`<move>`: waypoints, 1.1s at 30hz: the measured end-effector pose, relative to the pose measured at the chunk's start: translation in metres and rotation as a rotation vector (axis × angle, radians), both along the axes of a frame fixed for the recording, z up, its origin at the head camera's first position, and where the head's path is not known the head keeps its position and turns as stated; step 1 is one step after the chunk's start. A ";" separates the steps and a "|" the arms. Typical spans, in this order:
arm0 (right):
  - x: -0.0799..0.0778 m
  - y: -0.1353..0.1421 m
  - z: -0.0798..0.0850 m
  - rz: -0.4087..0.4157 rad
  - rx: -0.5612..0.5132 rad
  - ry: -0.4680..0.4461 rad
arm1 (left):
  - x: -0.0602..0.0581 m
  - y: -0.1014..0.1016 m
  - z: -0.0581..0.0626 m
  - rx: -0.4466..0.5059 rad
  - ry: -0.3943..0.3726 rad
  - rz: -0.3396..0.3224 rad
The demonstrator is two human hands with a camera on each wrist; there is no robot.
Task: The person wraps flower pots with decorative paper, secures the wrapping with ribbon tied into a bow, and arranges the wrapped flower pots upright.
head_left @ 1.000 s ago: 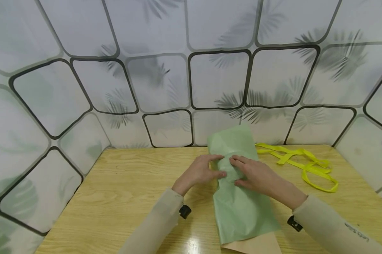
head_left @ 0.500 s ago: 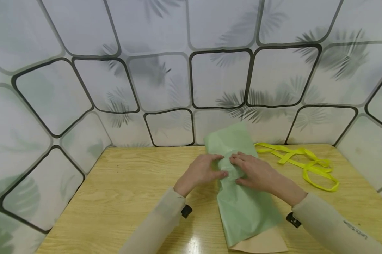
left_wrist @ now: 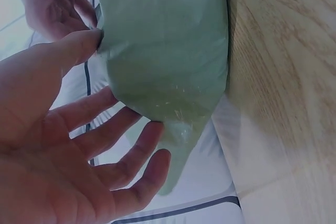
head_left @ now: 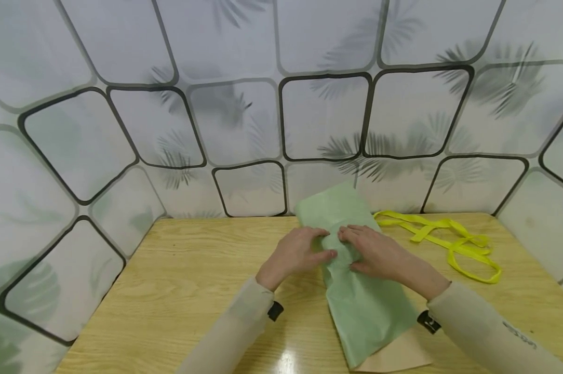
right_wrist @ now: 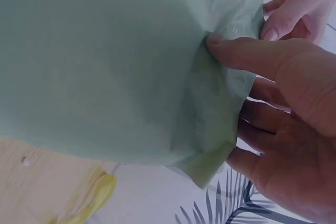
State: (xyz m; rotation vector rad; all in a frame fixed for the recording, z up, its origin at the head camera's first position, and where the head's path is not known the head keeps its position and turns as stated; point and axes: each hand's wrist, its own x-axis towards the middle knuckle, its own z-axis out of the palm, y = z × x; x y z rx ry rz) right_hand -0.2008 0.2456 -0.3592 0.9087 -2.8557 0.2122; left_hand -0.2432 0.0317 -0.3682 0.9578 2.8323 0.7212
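A long piece of green wrapping paper stands tilted over the table, creased and pinched in around its middle. Beige paper sticks out from under its lower end. On the left side, my left hand holds the gathered edge, thumb and fingers curved at it. My right hand grips the same gathered part from the right; in the right wrist view its thumb presses into a fold of the green paper while the other fingers lie at the edge. What is inside the wrapping is hidden.
A tangled yellow ribbon lies on the wooden table at the back right. Behind and beside the table hangs a pale patterned curtain with dark outlines and leaf prints.
The green wrapping paper has turned between my hands: its top end has swung left and its lower end, with the beige paper, right. Both hands keep nearly the same place.
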 end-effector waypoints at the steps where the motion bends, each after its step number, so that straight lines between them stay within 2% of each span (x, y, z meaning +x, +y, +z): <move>1: 0.000 0.000 0.000 -0.003 0.001 -0.009 | 0.001 0.000 0.000 -0.001 0.004 0.003; 7: -0.001 0.000 0.002 -0.021 0.004 -0.071 | 0.005 0.001 0.001 0.001 0.034 0.021; 14: -0.002 0.002 0.003 0.026 -0.012 -0.089 | 0.009 0.002 0.003 -0.021 0.085 0.051; 18: -0.003 0.004 0.000 0.051 0.003 -0.037 | 0.011 0.002 0.003 -0.023 0.110 0.070; 24: -0.002 0.004 -0.006 0.060 0.034 0.154 | 0.014 0.002 0.001 -0.010 0.151 0.065; 27: -0.002 0.003 -0.008 0.051 0.041 0.215 | 0.016 0.003 0.002 -0.001 0.153 0.068; 30: -0.002 0.003 -0.008 0.059 0.030 0.210 | 0.019 0.003 0.004 -0.010 0.141 0.084; 33: -0.001 0.002 -0.006 0.084 0.015 0.157 | 0.021 0.005 0.007 -0.041 0.125 0.101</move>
